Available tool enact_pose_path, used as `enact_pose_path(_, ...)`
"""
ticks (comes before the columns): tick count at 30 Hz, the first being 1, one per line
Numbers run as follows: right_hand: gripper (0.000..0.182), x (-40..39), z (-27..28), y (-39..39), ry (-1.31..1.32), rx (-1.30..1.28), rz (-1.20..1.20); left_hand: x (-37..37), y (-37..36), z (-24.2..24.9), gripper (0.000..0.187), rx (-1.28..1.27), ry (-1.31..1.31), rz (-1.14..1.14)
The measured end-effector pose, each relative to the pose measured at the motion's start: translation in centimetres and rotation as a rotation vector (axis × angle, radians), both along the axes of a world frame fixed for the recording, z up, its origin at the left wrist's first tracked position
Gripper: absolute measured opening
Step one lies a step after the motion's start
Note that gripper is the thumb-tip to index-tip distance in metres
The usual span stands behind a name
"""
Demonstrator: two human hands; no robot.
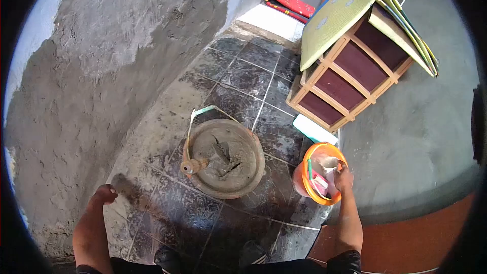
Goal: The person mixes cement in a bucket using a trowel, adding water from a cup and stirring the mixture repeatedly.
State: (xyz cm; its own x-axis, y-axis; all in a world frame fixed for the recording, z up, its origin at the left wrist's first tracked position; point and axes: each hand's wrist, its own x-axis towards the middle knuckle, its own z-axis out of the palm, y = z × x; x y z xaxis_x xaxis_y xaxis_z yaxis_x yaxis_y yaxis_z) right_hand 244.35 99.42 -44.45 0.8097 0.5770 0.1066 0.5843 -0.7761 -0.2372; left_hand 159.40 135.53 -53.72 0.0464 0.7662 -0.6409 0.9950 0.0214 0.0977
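My right hand reaches into an orange bucket and is closed at a white cup inside it. A pink item with white on it also sits in the bucket. My left hand hangs low by the plastered wall, fingers curled, with nothing visible in it. Between my hands a round basin of grey mortar stands on the floor. A trowel rests there, its wooden handle over the rim and its blade in the mortar. The basin's wire handle has a pale green grip.
Fresh grey plaster covers the wall at left. Dark tiles make up the floor. A brown lattice-framed piece under folded yellow mats stands at upper right, near a red patterned cloth. A white-and-teal item lies behind the bucket.
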Motion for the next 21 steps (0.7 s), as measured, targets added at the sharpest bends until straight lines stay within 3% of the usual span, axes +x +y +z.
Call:
enact_pose_path(1, 0.050, -0.5, 1.2, 0.5, -0.049, -0.128, -0.063, -0.1, 0.1, -0.5, 0.032, -0.003, -0.006, -0.004)
enact_pose_path(4, 0.050, 0.5, 2.0, 0.1, -0.078, -0.173, -0.051, -0.6, 0.3, -1.0, 0.031, 0.027, 0.024, -0.104)
enact_pose_path(6, 0.048, 1.2, 2.2, -0.8, -0.114, -0.216, -0.024, 0.9, 0.1, 0.8, 0.033, -0.004, -0.025, 0.048)
enact_pose_path(9, 0.033, 2.1, 1.3, -3.3, -0.181, -0.146, -0.012, 1.6, 0.6, 1.1, 0.034, 0.014, -0.011, -0.031)
enact_pose_path(11, 0.020, 4.2, -1.6, -5.9, 0.136, 0.129, -0.009, 0.8, 0.9, -0.4, 0.034, 0.079, -0.009, -0.064)
enact_pose_path(13, 0.012, 2.6, -0.8, -6.6, 0.328, 0.172, -0.086, 0.0, 0.4, -1.2, 0.035, 0.142, -0.003, -0.079)
enact_pose_path(15, 0.014, 2.9, -2.6, -7.8, 0.327, 0.255, -0.085, 0.0, 0.0, -0.6, 0.035, 0.166, -0.025, -0.117)
enact_pose_path(17, 0.013, 1.7, -2.9, -7.7, 0.219, 0.393, -0.026, -2.2, 1.0, -4.5, 0.036, 0.202, 0.008, -0.168)
enact_pose_path(19, 0.012, 0.6, -0.9, -7.7, 0.516, 0.453, -0.130, -1.1, 0.3, -2.3, 0.034, 0.185, 0.001, -0.129)
enact_pose_path(21, 0.011, -2.9, 2.2, -5.4, 0.627, 0.702, -0.239, -0.5, 0.5, -1.5, 0.028, 0.140, 0.041, -0.164)
